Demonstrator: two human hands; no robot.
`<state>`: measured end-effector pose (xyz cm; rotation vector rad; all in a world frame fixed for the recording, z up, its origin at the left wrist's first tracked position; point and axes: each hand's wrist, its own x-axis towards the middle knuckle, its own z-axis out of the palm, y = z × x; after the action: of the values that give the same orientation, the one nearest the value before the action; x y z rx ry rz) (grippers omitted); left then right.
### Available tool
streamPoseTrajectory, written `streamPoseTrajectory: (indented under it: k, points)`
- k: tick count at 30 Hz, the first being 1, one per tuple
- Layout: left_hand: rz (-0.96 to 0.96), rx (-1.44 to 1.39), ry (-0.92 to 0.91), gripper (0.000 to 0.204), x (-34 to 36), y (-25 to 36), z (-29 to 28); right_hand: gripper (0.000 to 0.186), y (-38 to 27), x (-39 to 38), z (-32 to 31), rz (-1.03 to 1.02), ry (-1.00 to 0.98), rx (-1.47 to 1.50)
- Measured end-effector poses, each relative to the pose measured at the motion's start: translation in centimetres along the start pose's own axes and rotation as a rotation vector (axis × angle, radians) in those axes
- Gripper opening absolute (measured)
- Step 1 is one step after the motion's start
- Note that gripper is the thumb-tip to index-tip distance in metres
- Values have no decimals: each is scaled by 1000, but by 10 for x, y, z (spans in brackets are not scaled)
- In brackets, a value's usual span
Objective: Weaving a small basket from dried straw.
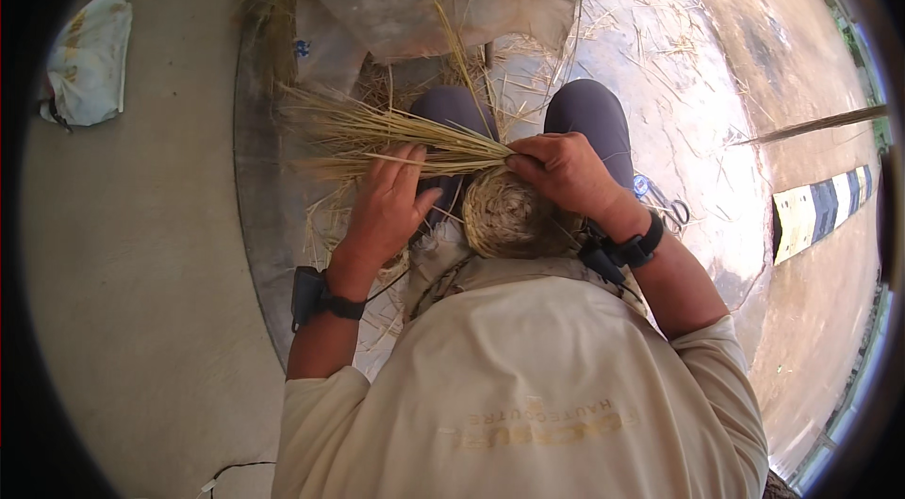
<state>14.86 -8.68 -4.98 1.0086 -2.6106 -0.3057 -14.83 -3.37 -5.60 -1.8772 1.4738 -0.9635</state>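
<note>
A bundle of long yellow straw [443, 133] fans out to the left above my lap, its narrow end on the right. That narrow end is pinched between the thumb and fingers of my right hand [564, 169]. My left hand [388, 193] lies against the near side of the straw, its fingers stretched along the stalks and its thumb held apart. Below the bundle, a round coiled straw piece [504, 212] rests on my lap between the hands. Part of its right side is hidden by my right hand and wrist.
A translucent plastic sheet [415, 4] lies ahead of my knees, with more straw [269, 18] at its left. Scissors [677, 212] lie on the mat right of my knee, beside a small blue-and-white round thing [642, 186]. A white bag [91, 56] sits far left.
</note>
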Motion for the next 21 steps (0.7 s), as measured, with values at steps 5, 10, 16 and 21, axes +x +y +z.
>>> streamPoseTrajectory:
  k: [5, 10, 16, 21]
  points:
    - [118, 114, 83, 47, -8, -13, -8, 16, 1, 0, 1, -8, 13, 20]
    - [318, 37, 193, 38, -8, 12, -33, 15, 2, 1, 3, 16, -3, 28]
    - [426, -44, 129, 65, 60, 63, -11, 14, 2, 1, 0, 5, -42, -14]
    - [340, -32, -144, 65, 94, 46, 12, 17, 2, -2, -1, -28, -19, -43]
